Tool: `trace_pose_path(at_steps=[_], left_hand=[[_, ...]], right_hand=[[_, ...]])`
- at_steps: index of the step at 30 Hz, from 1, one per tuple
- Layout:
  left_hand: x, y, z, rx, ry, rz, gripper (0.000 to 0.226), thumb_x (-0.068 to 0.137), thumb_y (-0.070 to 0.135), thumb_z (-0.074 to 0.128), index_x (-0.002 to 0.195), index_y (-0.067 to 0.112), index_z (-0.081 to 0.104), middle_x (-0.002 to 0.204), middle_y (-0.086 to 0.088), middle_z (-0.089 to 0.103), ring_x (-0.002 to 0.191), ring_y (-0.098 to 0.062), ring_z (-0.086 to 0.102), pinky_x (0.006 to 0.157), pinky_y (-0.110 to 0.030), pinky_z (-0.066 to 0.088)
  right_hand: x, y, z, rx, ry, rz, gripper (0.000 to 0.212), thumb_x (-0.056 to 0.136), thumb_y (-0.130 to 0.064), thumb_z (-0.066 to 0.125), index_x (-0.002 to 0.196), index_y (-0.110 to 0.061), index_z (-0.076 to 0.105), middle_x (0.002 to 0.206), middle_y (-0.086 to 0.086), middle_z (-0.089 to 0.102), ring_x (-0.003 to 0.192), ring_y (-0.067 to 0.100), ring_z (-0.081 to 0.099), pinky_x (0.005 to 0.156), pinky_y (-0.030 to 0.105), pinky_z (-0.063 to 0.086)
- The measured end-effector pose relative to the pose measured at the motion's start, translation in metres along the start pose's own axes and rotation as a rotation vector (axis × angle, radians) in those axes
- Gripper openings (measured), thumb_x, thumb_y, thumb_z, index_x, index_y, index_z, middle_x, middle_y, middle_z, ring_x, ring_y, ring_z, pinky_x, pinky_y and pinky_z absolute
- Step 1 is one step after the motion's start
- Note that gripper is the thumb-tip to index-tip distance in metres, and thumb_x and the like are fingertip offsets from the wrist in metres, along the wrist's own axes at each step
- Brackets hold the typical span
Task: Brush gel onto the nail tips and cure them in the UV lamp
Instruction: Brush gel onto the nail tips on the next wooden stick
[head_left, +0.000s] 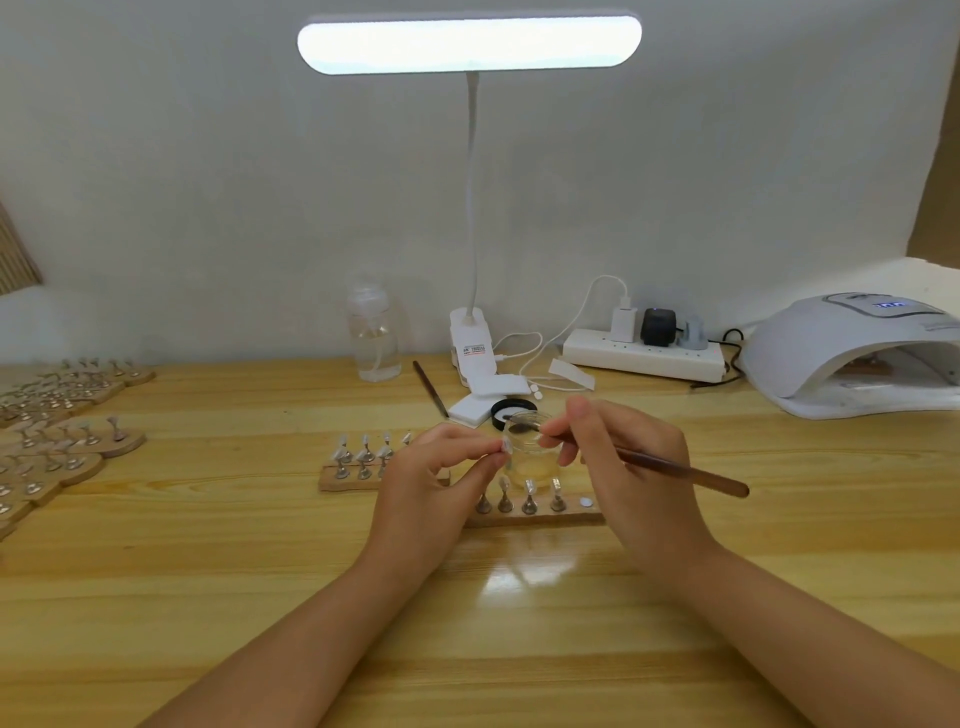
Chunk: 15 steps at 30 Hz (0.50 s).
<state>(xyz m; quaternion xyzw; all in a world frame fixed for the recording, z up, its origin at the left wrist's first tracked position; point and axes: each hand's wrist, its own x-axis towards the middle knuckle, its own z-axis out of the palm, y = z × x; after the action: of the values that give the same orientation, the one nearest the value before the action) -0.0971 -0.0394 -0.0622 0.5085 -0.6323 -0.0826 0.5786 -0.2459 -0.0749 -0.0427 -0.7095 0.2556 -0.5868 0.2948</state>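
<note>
My left hand (441, 470) pinches a small clear nail tip (505, 446) on its stand, held up just left of an open glass gel jar (530, 447). My right hand (621, 457) grips a brown-handled brush (691, 474) whose bristles rest over the jar's mouth. Below the jar a wooden strip (540, 517) carries several nail tips on metal stands. A second strip (337, 478) with more tips lies to the left, partly hidden by my left hand. The white UV lamp (841, 358) stands at the far right, its display lit.
Many more wooden strips with stands (67, 441) crowd the table's left side. At the back stand a clear bottle (373, 335), a clip desk lamp base (470, 338), a power strip (644, 356), a spare brush (430, 388), white pads (470, 408) and the jar's black lid (511, 406).
</note>
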Motion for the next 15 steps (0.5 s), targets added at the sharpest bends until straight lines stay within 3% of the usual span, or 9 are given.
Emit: trace_pose_path(at_steps=[4,9,15], left_hand=[[-0.0002,-0.0008,0.0003,0.016,0.002,0.015,0.033,0.073,0.005,0.070,0.082,0.037,0.066,0.078,0.013,0.065,0.082,0.005,0.059,0.073,-0.006,0.042],[0.0000,-0.0015,0.0002,0.043,-0.003,0.021,0.035,0.075,0.006,0.069,0.083,0.039,0.063,0.079,0.015,0.064,0.084,0.005,0.058,0.075,-0.005,0.041],[-0.0001,-0.0040,0.0005,0.036,-0.001,0.002,0.032,0.075,0.005,0.069,0.085,0.035,0.065,0.080,0.015,0.065,0.084,0.005,0.058,0.077,-0.006,0.041]], right_hand=[[-0.0025,-0.0017,0.0012,0.089,0.045,0.018,0.035,0.089,-0.029,0.043,0.065,-0.018,0.067,0.058,0.005,0.065,0.049,0.013,0.057,0.049,0.026,0.047],[-0.0041,0.0015,0.0023,0.026,0.011,-0.042,0.036,0.090,-0.035,0.040,0.068,-0.022,0.066,0.059,-0.005,0.064,0.055,0.003,0.059,0.054,0.015,0.046],[-0.0053,0.0029,0.0016,0.096,0.026,-0.018,0.044,0.086,-0.041,0.036,0.061,-0.020,0.066,0.052,0.003,0.062,0.049,0.008,0.058,0.049,0.019,0.045]])
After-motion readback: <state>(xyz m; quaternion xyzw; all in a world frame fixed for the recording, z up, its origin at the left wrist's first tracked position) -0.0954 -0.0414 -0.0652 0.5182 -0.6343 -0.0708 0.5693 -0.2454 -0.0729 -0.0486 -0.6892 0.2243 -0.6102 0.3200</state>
